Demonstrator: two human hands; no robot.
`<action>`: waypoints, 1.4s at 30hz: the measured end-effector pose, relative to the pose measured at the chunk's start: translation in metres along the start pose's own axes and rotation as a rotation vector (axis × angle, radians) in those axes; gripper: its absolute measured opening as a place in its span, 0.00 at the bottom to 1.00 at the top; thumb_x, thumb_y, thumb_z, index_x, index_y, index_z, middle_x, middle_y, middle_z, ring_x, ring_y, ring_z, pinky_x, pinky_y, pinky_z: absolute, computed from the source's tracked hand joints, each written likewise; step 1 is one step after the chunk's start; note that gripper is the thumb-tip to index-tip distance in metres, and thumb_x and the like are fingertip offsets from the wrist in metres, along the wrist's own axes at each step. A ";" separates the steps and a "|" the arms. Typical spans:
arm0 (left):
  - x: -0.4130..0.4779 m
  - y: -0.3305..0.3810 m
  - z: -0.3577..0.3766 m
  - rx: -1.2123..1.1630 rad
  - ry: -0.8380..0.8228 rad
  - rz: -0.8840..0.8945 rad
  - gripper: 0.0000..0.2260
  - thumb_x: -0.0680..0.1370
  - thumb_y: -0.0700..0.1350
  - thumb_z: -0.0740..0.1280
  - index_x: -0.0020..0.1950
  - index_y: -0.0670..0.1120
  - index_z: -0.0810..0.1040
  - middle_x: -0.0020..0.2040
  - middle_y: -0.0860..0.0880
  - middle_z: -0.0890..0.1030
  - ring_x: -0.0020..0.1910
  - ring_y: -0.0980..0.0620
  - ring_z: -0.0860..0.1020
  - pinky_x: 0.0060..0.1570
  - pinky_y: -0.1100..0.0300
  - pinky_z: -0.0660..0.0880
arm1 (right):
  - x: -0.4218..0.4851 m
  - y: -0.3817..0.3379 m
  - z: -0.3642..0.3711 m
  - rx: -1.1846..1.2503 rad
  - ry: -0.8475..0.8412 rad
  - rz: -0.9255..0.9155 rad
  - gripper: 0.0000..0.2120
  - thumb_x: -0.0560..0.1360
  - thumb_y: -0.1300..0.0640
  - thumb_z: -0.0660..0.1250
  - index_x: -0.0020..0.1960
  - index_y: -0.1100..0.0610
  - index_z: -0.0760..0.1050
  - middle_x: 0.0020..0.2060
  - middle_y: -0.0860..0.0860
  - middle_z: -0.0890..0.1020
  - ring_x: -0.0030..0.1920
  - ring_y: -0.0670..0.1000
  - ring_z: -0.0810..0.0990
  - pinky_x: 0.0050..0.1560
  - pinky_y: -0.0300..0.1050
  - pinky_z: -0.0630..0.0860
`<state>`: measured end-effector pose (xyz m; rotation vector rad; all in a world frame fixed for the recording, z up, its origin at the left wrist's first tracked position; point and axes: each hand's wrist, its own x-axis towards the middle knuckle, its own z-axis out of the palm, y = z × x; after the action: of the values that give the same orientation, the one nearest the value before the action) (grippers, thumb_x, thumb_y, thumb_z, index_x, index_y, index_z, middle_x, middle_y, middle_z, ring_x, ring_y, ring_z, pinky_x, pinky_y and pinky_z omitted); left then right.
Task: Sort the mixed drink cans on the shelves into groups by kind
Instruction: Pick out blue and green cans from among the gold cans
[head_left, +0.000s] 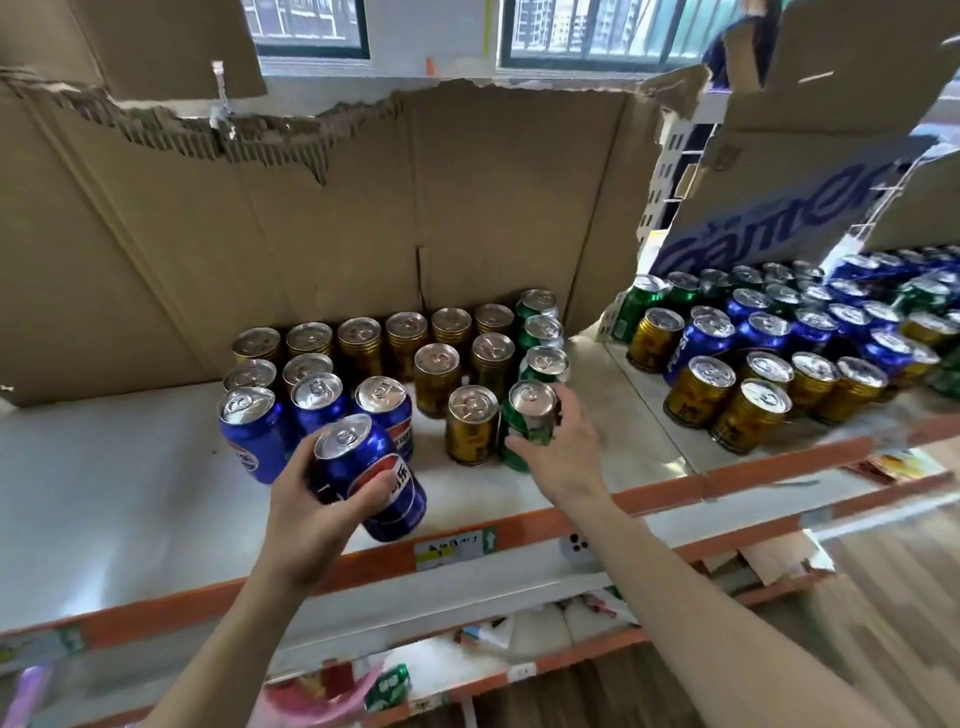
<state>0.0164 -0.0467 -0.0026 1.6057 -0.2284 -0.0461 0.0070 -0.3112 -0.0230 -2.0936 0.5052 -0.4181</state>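
Observation:
My left hand (317, 499) is shut on a blue cola can (379, 478), tilted, just in front of three blue cans (254, 431) standing at the left of the white shelf (130, 483). My right hand (563, 447) wraps around a green can (527, 415) at the front of a column of green cans (543, 332). Several gold cans (405, 338) stand in rows behind and between, one gold can (470, 423) right beside the green one. Farther right, a mixed cluster of blue, gold and green cans (779, 353) fills the neighbouring shelf.
Torn cardboard (363, 208) backs the shelf and a printed cardboard flap (779, 208) hangs over the right cluster. An orange shelf edge (519, 525) with a price label runs along the front. Packets lie on the lower shelf (415, 649).

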 end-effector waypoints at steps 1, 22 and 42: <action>0.001 0.002 0.002 -0.002 -0.024 0.003 0.35 0.58 0.57 0.78 0.63 0.54 0.75 0.57 0.51 0.82 0.57 0.54 0.81 0.45 0.64 0.80 | -0.002 0.001 -0.002 0.005 0.016 0.003 0.40 0.66 0.57 0.79 0.73 0.54 0.64 0.66 0.52 0.71 0.65 0.49 0.69 0.64 0.40 0.66; 0.022 0.060 0.177 0.106 -0.445 0.202 0.27 0.63 0.49 0.78 0.58 0.60 0.71 0.53 0.59 0.80 0.50 0.64 0.82 0.44 0.70 0.78 | -0.054 -0.006 -0.194 0.253 0.156 -0.079 0.26 0.66 0.61 0.79 0.60 0.50 0.74 0.52 0.42 0.82 0.53 0.38 0.80 0.52 0.34 0.77; -0.064 0.094 0.466 0.114 -0.455 0.262 0.34 0.63 0.52 0.80 0.66 0.48 0.71 0.58 0.56 0.80 0.54 0.57 0.81 0.48 0.64 0.80 | -0.056 0.157 -0.453 0.185 0.270 -0.076 0.31 0.64 0.57 0.82 0.64 0.52 0.75 0.56 0.46 0.82 0.58 0.47 0.80 0.56 0.38 0.78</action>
<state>-0.1365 -0.4970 0.0597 1.6507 -0.8036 -0.1995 -0.2869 -0.6814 0.0768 -1.8917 0.5231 -0.7697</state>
